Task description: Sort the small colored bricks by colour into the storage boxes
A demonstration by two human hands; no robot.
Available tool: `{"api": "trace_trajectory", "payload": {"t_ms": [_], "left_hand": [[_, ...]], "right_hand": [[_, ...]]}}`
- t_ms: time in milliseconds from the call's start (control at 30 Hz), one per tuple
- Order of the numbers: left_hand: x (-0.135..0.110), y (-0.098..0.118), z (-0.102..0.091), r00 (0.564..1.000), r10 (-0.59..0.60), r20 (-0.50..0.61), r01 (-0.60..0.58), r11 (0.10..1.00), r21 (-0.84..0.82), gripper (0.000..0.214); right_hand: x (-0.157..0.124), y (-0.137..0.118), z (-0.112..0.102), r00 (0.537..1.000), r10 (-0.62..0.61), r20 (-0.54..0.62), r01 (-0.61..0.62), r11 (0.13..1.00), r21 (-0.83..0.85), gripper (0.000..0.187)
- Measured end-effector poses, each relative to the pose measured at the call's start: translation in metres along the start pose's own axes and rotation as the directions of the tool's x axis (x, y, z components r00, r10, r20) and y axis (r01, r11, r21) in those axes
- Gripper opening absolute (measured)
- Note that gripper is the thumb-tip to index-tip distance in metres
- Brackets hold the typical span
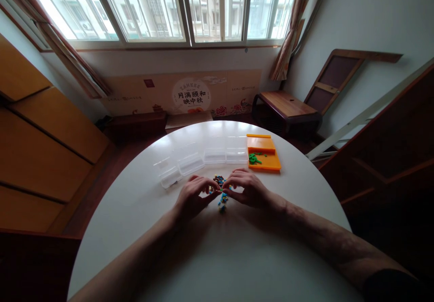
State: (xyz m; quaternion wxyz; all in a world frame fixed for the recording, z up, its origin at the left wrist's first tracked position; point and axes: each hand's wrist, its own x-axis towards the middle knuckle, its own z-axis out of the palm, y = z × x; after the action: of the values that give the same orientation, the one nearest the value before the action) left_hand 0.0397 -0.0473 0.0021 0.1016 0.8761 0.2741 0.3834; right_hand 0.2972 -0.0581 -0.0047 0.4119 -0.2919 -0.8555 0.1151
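Observation:
Over a pile of small coloured pieces point(223, 198), my left hand point(198, 191) and my right hand point(246, 186) meet fingertip to fingertip. Thumb and forefinger of each are pinched together. Between the two pinches shows a tiny green piece point(221, 190), too small to tell its exact kind. Blue, yellow, dark and reddish bits make up the pile, partly hidden behind the fingers. Just beyond my right hand lies an orange tray point(271, 161), with a heap of small green pieces point(254, 158) in its near compartment.
Clear plastic boxes with raised lids, among them one box point(191, 164) at the middle left, stand in a curved row along the far part of the round white table point(217, 257). A wooden chair point(288, 105) is beyond the table, below the windows.

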Motion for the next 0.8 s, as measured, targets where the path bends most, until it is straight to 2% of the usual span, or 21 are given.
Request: {"api": "trace_trajectory", "payload": {"t_ms": [533, 700, 800], "left_hand": [[0.001, 0.003, -0.001, 0.999, 0.023, 0.025, -0.024, 0.998, 0.053, 0.012], [0.002, 0.003, 0.000, 0.999, 0.033, 0.024, -0.034, 0.997, 0.076, 0.007], [0.001, 0.002, 0.000, 0.997, 0.033, 0.072, -0.040, 0.995, 0.095, 0.006]], "right_hand": [[0.000, 0.001, 0.002, 0.999, -0.001, 0.035, 0.001, 1.000, -0.006, 0.010], [0.001, 0.015, -0.023, 0.998, 0.031, -0.052, -0.039, 0.988, -0.149, 0.013], [-0.003, 0.037, -0.050, 0.968, 0.160, -0.192, -0.208, 0.941, -0.267, 0.014]]}}
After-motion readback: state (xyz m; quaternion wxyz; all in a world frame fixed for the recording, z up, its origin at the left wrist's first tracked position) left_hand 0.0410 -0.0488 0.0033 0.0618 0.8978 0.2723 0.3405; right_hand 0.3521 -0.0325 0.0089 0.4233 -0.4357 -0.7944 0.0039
